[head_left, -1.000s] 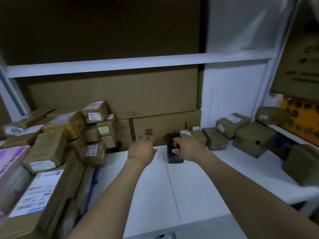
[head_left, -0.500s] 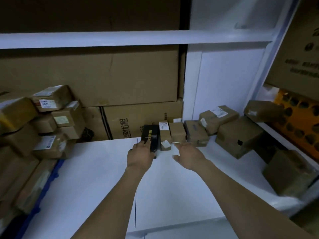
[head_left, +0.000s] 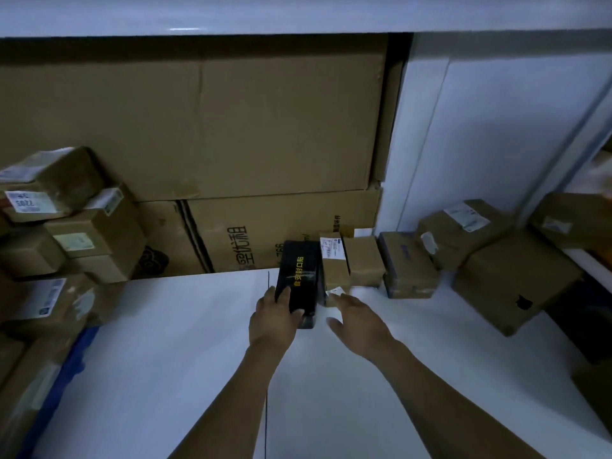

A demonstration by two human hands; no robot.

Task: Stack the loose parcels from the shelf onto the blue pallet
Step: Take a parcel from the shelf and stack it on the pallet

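Seen from the head camera, the job looks to be under way but far from finished. A pile of parcels (head_left: 56, 226) seems to sit on the blue pallet (head_left: 77, 354), whose edge shows past the shelf's left side.

The left hand (head_left: 273, 318) has its fingers curled round the near end of a black box (head_left: 298, 276). The box lies on the white shelf (head_left: 165, 359), near its back edge. The right hand (head_left: 359, 318) reaches with fingers spread toward a small labelled box (head_left: 334, 270) that lies right against the black one. I cannot tell whether the hand touches it.

More brown boxes (head_left: 510, 279) crowd the shelf's back right corner, all yet to be moved. Big cartons (head_left: 215, 127) wall off the back. To my eye, nothing on the shelf blocks the way left.
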